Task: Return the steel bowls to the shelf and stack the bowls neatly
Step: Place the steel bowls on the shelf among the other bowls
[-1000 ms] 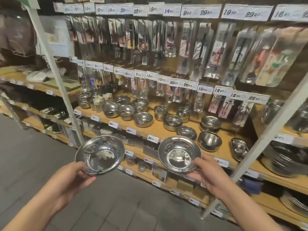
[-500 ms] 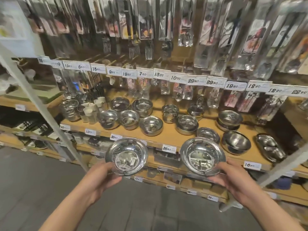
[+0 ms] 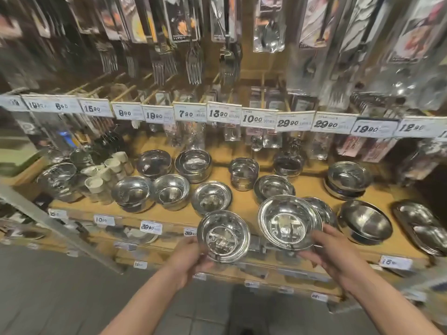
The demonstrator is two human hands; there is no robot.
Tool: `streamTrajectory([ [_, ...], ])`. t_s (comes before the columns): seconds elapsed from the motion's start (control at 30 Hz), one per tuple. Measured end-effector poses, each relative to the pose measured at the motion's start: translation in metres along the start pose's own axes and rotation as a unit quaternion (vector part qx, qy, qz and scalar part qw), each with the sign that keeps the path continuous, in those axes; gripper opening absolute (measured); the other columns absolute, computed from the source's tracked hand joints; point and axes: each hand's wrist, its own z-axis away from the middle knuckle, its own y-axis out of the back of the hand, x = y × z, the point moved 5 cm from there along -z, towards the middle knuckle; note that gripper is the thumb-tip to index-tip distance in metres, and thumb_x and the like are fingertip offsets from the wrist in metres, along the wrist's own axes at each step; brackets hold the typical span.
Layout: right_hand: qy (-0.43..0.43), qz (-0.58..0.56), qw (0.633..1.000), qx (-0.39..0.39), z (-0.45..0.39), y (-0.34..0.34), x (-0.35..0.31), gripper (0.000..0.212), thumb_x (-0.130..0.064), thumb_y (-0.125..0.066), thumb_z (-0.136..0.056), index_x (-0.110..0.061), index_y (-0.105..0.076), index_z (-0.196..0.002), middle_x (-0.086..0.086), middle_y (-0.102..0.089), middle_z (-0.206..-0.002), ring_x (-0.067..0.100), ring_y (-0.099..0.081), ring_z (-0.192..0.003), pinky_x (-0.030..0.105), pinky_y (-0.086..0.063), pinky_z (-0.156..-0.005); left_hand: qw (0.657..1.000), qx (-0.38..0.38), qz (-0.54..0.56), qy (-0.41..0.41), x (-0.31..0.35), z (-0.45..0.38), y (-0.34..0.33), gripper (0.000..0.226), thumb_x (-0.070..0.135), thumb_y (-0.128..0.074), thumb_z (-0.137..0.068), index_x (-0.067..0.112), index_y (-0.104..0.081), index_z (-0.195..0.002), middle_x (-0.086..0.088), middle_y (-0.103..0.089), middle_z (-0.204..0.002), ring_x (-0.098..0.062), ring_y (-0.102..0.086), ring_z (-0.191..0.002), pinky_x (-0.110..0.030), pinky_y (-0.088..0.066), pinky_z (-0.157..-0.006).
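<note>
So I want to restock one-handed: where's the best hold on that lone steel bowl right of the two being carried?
Pinch the steel bowl at its near rim, coming from the front and above. It sits upright and open, the rim flares outward, and the aisle side looks unobstructed.

The two bowls in the hands, the left bowl (image 3: 223, 235) and the right bowl (image 3: 289, 222), were polished steel, mirror-glossy and smooth. The bowls on the shelf (image 3: 169, 215) at twelve o'clock of them shone with the same bright metal. The shelf itself looked like matt, pale wood. The price tags (image 3: 258, 118) along the rail were white paper or card. The forks (image 3: 193, 62) hanging above were glossy metal in clear, shiny plastic packs. The floor (image 3: 60, 298) was dull grey tile.
</note>
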Motion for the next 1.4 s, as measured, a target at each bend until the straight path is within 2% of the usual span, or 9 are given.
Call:
streamTrajectory([
  [0.1,-0.011,0.005,1.000,-0.002,-0.025,-0.008,-0.004,0.015,0.004,-0.052,-0.098,-0.004,-0.061,-0.107,0.018,-0.078,-0.089,0.027,-0.075,-0.064,0.021,-0.053,-0.039,1.000,-0.007,-0.013,0.023,-0.003,-0.036,-0.014,0.031,-0.016,-0.059,-0.085,-0.007,-0.058,-0.114,-0.024,-0.076,-0.097,-0.032,-0.076,-0.079,-0.031,-0.062,-0.055],
  [0.23,-0.027,-0.001,1.000,0.008,-0.054,-0.019,0.000,0.014,0.005,-0.054,-0.097,-0.004,-0.062,-0.105,0.016,-0.078,-0.087,0.029,-0.073,-0.071,0.028,-0.062,-0.052,0.998,-0.010,-0.020,0.056,-0.012,-0.076,-0.030,0.040,-0.014,-0.061,-0.085,-0.001,-0.054,-0.123,-0.027,-0.073,-0.109,-0.038,-0.071,-0.094,-0.032,-0.063,-0.058],
  [0.4,-0.041,-0.003,0.999,0.018,-0.081,-0.033,0.009,0.018,0.006,-0.053,-0.097,-0.005,-0.063,-0.105,0.009,-0.078,-0.079,0.024,-0.076,-0.065,0.029,-0.063,-0.051,0.996,-0.039,-0.032,0.080,-0.023,-0.115,-0.049,0.031,-0.005,-0.066,-0.087,0.002,-0.061,-0.117,-0.015,-0.079,-0.091,-0.026,-0.076,-0.079,-0.030,-0.062,-0.059],
  [0.53,-0.042,-0.016,0.998,0.039,-0.091,-0.034,0.015,0.021,0.005,-0.055,-0.096,-0.006,-0.065,-0.111,0.008,-0.080,-0.087,0.023,-0.078,-0.074,0.026,-0.061,-0.051,0.994,-0.054,-0.014,0.091,-0.028,-0.130,-0.061,0.035,-0.003,-0.066,-0.089,0.003,-0.060,-0.123,-0.010,-0.080,-0.090,-0.025,-0.076,-0.086,-0.028,-0.061,-0.059],
  [0.73,-0.059,-0.017,0.997,0.054,-0.103,-0.032,0.035,0.022,0.001,-0.055,-0.097,-0.006,-0.063,-0.116,0.010,-0.079,-0.100,0.022,-0.077,-0.079,0.032,-0.065,-0.061,0.995,-0.039,0.030,0.081,-0.031,-0.133,-0.070,0.048,-0.007,-0.065,-0.088,0.005,-0.051,-0.132,-0.011,-0.075,-0.105,-0.026,-0.072,-0.098,-0.041,-0.062,-0.083],
  [0.9,-0.072,-0.033,0.996,0.046,-0.107,-0.037,0.044,0.013,0.001,-0.054,-0.098,-0.008,-0.062,-0.102,0.007,-0.080,-0.086,0.017,-0.077,-0.070,0.029,-0.063,-0.056,0.994,-0.034,0.052,0.086,-0.028,-0.134,-0.075,0.036,-0.003,-0.049,-0.097,0.005,-0.049,-0.132,-0.014,-0.063,-0.126,-0.027,-0.063,-0.111,-0.048,-0.058,-0.094],
  [1.03,-0.090,-0.001,0.995,0.036,-0.114,-0.045,0.049,0.011,-0.004,-0.056,-0.100,-0.012,-0.062,-0.095,-0.001,-0.074,-0.063,0.010,-0.071,-0.053,0.030,-0.063,-0.053,0.995,-0.046,0.035,0.078,-0.023,-0.127,-0.069,0.037,-0.001,-0.050,-0.097,0.004,-0.046,-0.134,-0.005,-0.067,-0.095,-0.015,-0.066,-0.079,-0.052,-0.055,-0.098],
  [1.3,-0.063,0.047,0.995,0.068,-0.130,-0.066,0.057,0.018,-0.012,-0.066,-0.096,-0.006,-0.060,-0.112,0.014,-0.074,-0.106,0.026,-0.074,-0.090,0.026,-0.060,-0.055,0.998,-0.017,0.012,0.066,-0.022,-0.110,-0.024,0.025,-0.005,-0.049,-0.094,0.002,-0.062,-0.114,-0.011,-0.070,-0.090,-0.019,-0.063,-0.082,-0.037,-0.061,-0.076],
  [1.4,-0.020,0.097,0.991,0.091,-0.133,-0.070,0.054,0.015,-0.012,-0.068,-0.094,-0.011,-0.058,-0.104,0.012,-0.068,-0.111,0.026,-0.074,-0.093,0.022,-0.060,-0.057,0.999,-0.010,0.017,0.050,-0.019,-0.111,-0.015,0.020,-0.004,-0.054,-0.094,0.008,-0.066,-0.105,-0.008,-0.068,-0.083,-0.018,-0.065,-0.080,-0.033,-0.061,-0.070],
])
